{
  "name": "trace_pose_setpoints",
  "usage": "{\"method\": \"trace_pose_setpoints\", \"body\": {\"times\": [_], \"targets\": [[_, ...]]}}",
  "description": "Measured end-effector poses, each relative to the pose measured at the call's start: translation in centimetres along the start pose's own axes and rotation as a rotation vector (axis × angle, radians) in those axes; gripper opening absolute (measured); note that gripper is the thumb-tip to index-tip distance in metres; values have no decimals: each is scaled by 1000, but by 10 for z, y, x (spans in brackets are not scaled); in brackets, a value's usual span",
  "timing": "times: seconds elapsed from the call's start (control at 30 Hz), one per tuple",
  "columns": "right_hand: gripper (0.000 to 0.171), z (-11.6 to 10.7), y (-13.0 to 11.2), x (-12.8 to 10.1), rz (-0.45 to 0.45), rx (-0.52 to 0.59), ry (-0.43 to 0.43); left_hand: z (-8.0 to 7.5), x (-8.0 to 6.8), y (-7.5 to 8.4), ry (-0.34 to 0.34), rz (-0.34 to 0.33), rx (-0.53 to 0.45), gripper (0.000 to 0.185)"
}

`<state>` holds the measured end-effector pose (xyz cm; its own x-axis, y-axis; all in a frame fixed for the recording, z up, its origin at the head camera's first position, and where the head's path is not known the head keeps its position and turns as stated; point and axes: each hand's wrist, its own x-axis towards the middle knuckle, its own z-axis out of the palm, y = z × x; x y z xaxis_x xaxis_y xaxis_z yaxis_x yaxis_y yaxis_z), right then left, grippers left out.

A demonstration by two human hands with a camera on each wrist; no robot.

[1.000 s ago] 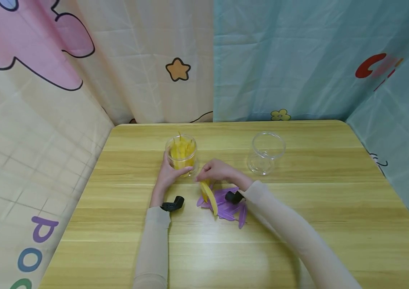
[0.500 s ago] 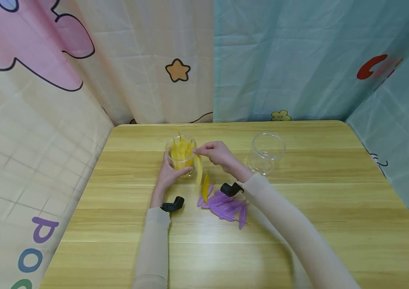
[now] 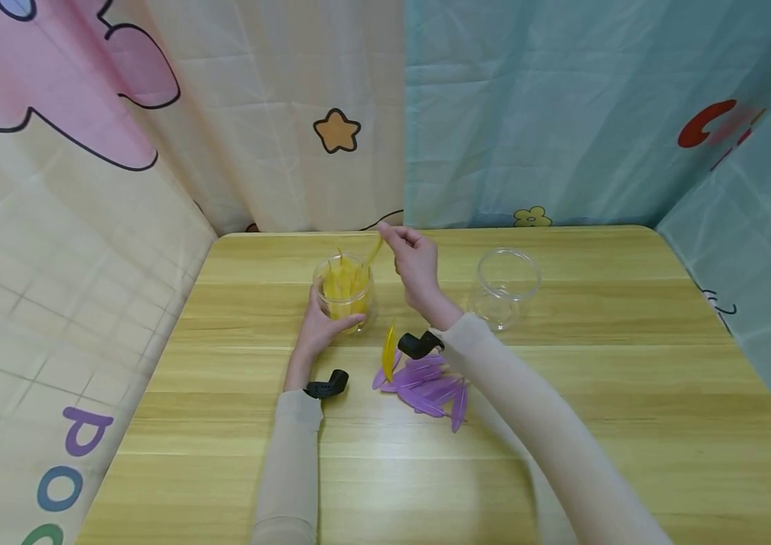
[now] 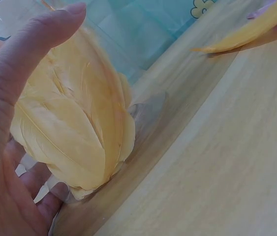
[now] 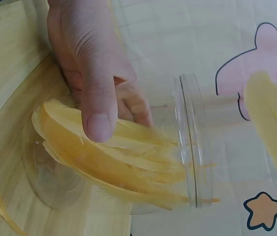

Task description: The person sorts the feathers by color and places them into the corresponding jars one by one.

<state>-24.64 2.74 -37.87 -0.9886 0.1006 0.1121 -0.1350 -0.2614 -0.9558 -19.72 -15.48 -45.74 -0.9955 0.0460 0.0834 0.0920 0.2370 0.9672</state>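
Head view: at lower centre of the frame lie the purple feathers (image 3: 429, 387) with one loose yellow feather (image 3: 390, 351) at their upper-left edge. Just above, the left hand (image 3: 320, 325) wraps curled fingers round the clear jar (image 3: 343, 284) of yellow feathers. Above the jar's mouth, the right hand (image 3: 414, 261) pinches a held yellow feather (image 3: 374, 250) by its upper end. Judged featherlight, soft and easily bent, it is best taken at the stiffer quill. An empty jar (image 3: 506, 284) stands at centre right.

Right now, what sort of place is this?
Likely a small staged craft corner: a wooden table hemmed in by cartoon-print curtains, with a clear jar of yellow feathers and loose purple feathers.
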Motion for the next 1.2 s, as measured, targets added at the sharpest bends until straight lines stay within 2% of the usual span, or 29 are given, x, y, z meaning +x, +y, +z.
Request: {"method": "trace_pose_setpoints", "body": {"times": [0.07,0.13,0.27,0.3,0.47,0.8,0.97,1.07,1.2], "targets": [[24,3,2,2,-62,5,44,0,0,0,4,5,3,107],[22,6,6,4,-112,-4,70,0,4,-9,7,9,-4,108],[24,9,14,4,-178,-59,57,0,13,-29,17,20,-9,110],[26,9,16,3,-178,-88,41,0,15,-34,22,22,-10,111],[31,7,25,-1,-125,-224,-35,0,15,-37,32,41,-14,111],[33,-19,34,0,-47,-315,-79,0,14,-36,29,52,-40,110],[30,-36,44,-2,36,-472,-196,0,14,-35,24,57,-51,108],[26,-46,50,-2,80,-604,-315,-1,11,-26,7,59,-67,107],[21,-61,57,0,163,-732,-462,0,11,-26,-3,48,-62,106]]}}
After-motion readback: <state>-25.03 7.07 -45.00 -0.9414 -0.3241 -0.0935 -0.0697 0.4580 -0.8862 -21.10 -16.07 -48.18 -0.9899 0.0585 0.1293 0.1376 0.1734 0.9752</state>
